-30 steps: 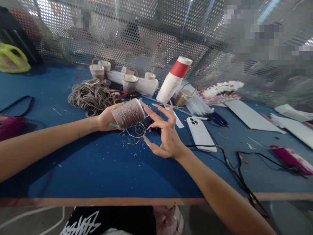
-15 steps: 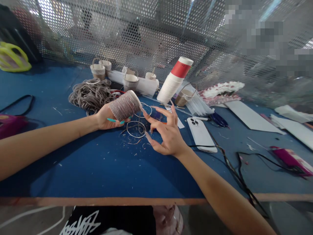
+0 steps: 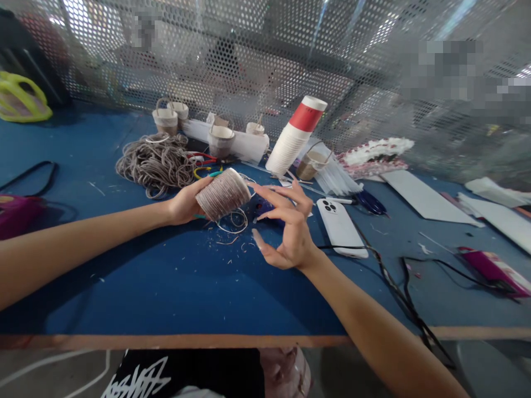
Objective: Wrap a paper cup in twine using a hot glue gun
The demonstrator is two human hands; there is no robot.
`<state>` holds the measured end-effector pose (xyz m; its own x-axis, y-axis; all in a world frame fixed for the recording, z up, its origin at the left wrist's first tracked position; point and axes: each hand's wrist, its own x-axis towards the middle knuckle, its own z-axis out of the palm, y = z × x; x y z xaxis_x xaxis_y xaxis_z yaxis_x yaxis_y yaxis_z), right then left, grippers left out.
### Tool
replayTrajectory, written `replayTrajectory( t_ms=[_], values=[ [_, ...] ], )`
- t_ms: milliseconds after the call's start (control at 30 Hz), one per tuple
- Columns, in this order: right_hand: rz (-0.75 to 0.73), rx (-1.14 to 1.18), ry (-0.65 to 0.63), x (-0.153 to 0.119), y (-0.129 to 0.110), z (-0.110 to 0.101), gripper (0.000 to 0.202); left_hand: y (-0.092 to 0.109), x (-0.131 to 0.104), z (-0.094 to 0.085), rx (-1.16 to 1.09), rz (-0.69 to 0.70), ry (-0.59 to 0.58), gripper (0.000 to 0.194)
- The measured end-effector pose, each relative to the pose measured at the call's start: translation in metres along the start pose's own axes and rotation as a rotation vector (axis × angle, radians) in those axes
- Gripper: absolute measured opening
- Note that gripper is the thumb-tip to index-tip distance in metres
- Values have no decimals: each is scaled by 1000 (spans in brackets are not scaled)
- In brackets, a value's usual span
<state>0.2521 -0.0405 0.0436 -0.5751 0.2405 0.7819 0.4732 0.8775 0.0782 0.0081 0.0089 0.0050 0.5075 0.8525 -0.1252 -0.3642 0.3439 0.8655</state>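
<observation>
My left hand (image 3: 185, 203) grips a paper cup wrapped in brownish cord (image 3: 223, 193), held on its side above the blue table (image 3: 166, 287). My right hand (image 3: 286, 224) is just right of the cup with fingers spread, fingertips close to the cup's rim and holding nothing that I can make out. Loose loops of cord (image 3: 232, 221) lie on the table under the cup. A large heap of the same cord (image 3: 155, 163) sits behind my left hand.
A tilted stack of white paper cups with a red band (image 3: 295, 135) stands behind. Several small wrapped cup baskets (image 3: 166, 119) line the back by the perforated metal screen. A white phone (image 3: 341, 226) and black cables (image 3: 398, 287) lie to the right. White sheets (image 3: 423, 199) lie farther right.
The cup in my left hand has turned and shifted slightly right and down. My right hand has curled its fingers and stayed beside the cup's rim.
</observation>
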Motion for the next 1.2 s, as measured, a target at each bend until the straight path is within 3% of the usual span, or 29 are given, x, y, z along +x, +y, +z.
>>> replayTrajectory(
  t_ms=[300, 433, 700, 867, 1067, 1200],
  values=[
    [76, -37, -199, 1, -1, 1, 21, 2, -8, 22, 154, 1, 96, 54],
    [86, -84, -217, -1, -1, -1, 19, 2, -9, 29, 174, 45, 116, 60],
    [105, -199, -252, 0, -1, -2, 15, -2, -3, 10, 145, 109, 107, 55],
    [58, -222, -212, 0, -1, -3, 14, 1, -2, 7, 46, 115, 74, 45],
    [49, -193, -220, -2, 5, -2, 10, 12, -1, -1, -140, -7, 167, 32],
    [173, -109, -86, -2, 8, 4, 23, 11, 1, -2, -135, -70, 102, 34]
  ],
)
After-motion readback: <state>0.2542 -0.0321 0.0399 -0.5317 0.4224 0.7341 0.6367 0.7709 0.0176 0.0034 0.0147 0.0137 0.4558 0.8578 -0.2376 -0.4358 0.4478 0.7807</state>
